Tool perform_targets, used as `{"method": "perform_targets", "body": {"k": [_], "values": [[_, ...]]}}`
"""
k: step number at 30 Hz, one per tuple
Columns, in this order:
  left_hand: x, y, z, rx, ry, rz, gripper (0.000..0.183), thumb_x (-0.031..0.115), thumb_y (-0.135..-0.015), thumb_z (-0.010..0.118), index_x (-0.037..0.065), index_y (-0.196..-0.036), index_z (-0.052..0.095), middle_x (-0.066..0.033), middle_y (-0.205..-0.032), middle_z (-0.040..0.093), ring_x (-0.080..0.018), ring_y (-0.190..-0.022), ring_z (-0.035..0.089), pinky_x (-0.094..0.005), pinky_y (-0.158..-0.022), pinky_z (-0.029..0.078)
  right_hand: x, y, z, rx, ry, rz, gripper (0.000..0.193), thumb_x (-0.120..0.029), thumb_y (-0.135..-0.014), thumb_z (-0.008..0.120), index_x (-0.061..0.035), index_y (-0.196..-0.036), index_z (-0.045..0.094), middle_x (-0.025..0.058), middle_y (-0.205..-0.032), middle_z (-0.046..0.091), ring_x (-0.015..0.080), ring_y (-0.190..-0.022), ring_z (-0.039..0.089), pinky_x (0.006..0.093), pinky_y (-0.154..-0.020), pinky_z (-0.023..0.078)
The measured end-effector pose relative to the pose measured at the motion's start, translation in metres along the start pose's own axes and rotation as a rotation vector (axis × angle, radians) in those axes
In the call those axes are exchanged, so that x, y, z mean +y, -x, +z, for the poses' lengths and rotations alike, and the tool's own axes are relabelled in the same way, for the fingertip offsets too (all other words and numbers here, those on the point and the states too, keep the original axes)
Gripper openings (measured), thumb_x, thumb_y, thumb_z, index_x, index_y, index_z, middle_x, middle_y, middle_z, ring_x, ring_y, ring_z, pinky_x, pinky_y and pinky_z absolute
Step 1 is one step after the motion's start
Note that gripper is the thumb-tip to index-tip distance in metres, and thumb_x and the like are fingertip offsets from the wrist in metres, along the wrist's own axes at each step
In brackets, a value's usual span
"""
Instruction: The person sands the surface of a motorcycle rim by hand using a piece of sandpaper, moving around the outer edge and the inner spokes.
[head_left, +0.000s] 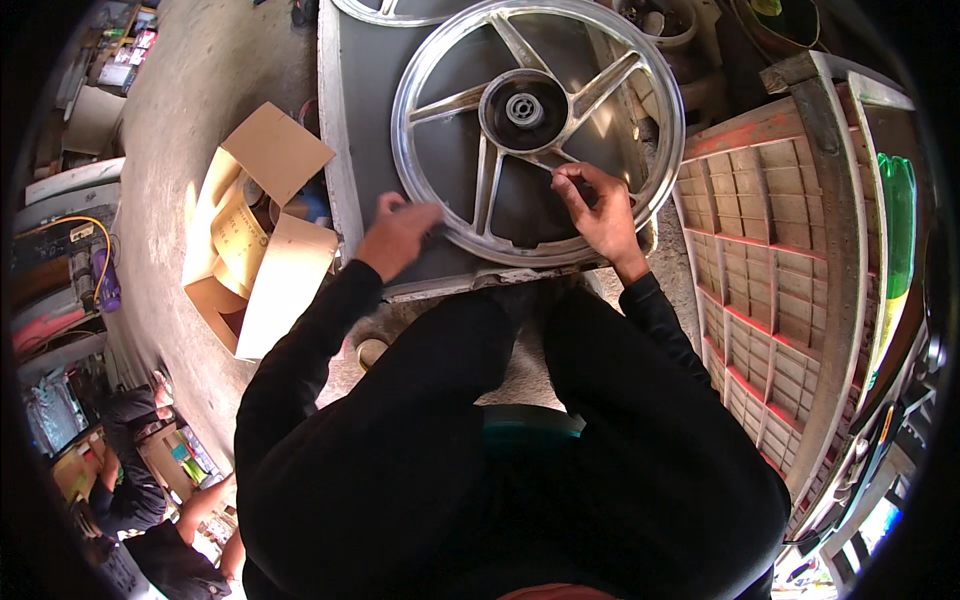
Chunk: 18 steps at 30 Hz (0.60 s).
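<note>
Silver five-spoke alloy motorcycle wheel [537, 130] lies flat on a grey metal-topped bench [360, 90], just ahead of both hands. Right hand [598, 208] rests on the wheel near the hub, fingers curled and pinching at the base of a spoke. Left hand [398, 235] presses against the rim's near-left edge, fingers bent; whether it grips anything I cannot tell. Left of that hand sits an open brown cardboard box [258, 230]. Right of the right hand stands a wooden slatted crate [770, 240].

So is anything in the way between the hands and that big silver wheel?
No. Both hands are already at the wheel: the left hand sits at its lower-left rim, and the right hand rests on it near a spoke. Nothing visible lies between them.
</note>
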<state>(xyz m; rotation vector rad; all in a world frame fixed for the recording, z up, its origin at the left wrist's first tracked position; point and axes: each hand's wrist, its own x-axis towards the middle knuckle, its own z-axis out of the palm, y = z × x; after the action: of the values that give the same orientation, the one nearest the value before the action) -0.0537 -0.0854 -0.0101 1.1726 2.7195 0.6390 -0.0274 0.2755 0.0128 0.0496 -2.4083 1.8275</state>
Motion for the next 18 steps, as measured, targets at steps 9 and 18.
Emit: {"method": "perform_targets", "body": {"k": [9, 18], "values": [[-0.010, 0.002, -0.001, -0.011, -0.007, 0.028, 0.041, -0.004, -0.082, 0.062, 0.009, -0.121, 0.064, -0.0076, -0.120, 0.070, -0.0237, -0.120, 0.066, -0.0446, -0.107, 0.039, 0.003, 0.000, 0.000, -0.005, 0.006, -0.015, 0.019, -0.016, -0.102, 0.074, 0.0022, -0.106, 0.075, 0.0118, -0.093, 0.078, 0.0147, -0.079, 0.073, 0.0298, -0.068, 0.056], [-0.002, 0.003, 0.003, -0.047, 0.034, 0.046, 0.053, -0.012, -0.076, 0.059, 0.009, -0.123, 0.067, -0.0094, -0.127, 0.072, -0.0233, -0.123, 0.067, -0.0454, -0.108, 0.038, 0.005, 0.000, 0.001, -0.004, 0.000, 0.030, 0.019, -0.018, -0.102, 0.075, 0.0007, -0.106, 0.076, 0.0111, -0.089, 0.078, 0.0135, -0.074, 0.070, 0.0298, -0.063, 0.054]]}}
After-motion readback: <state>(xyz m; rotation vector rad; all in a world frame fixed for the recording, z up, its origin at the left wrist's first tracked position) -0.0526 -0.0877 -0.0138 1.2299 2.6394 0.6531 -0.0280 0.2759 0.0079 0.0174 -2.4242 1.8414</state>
